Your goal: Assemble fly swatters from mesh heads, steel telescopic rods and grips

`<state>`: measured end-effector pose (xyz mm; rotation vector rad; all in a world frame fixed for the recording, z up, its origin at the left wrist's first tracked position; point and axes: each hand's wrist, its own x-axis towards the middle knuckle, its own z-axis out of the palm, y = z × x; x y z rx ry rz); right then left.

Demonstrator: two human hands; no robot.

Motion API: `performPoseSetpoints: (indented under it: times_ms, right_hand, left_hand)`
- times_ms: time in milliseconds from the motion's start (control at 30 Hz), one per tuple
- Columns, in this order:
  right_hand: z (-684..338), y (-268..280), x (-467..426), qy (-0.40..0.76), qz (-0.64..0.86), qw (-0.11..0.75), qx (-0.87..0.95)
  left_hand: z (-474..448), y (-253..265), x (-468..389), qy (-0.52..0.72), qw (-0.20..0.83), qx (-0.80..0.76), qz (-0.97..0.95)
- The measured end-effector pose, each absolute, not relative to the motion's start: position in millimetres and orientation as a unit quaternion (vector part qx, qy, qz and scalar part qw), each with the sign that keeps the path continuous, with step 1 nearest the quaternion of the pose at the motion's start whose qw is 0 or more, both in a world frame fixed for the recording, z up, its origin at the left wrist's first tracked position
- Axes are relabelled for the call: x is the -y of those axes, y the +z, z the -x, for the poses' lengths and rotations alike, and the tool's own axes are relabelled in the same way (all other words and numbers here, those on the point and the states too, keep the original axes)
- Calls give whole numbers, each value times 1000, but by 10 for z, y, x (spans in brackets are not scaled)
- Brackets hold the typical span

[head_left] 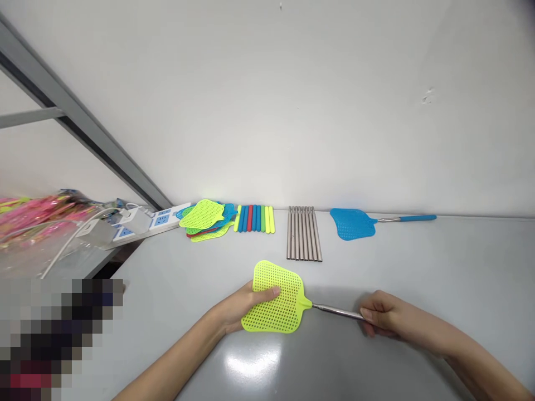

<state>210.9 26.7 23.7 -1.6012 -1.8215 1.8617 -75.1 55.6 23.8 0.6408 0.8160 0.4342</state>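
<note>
My left hand (244, 309) grips the yellow-green perforated head of a fly swatter (288, 312), thumb on top and the other fingers hidden beneath. A thin metal rod (336, 310) runs from the head's neck to the right. Its far end is pinched between the thumb and fingers of my right hand (382, 314); no coloured grip shows on it. Behind the hands lie a row of metal tubes (304, 234), a row of coloured handle grips (254, 219) in blue, red, green and yellow, and a stack of swatter heads (204, 216).
A blue fly swatter (355, 224) with a blue grip lies by the wall at the right. On the left are a white power strip (163, 220) with plugs and cables, a metal frame post (83, 122) and pink items in clear plastic (45, 228). A blurred-out patch covers the lower left corner.
</note>
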Motion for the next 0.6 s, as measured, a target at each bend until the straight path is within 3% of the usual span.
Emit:
performPoseSetpoints:
  times_ms: [167, 600]
  right_hand:
    - [-2121, 213, -246, 688, 512, 41, 513]
    - [-2158, 180, -278, 712, 488, 88, 498]
  left_hand:
    - [737, 271, -546, 205, 857, -354, -312]
    - [760, 294, -585, 207, 867, -403, -206]
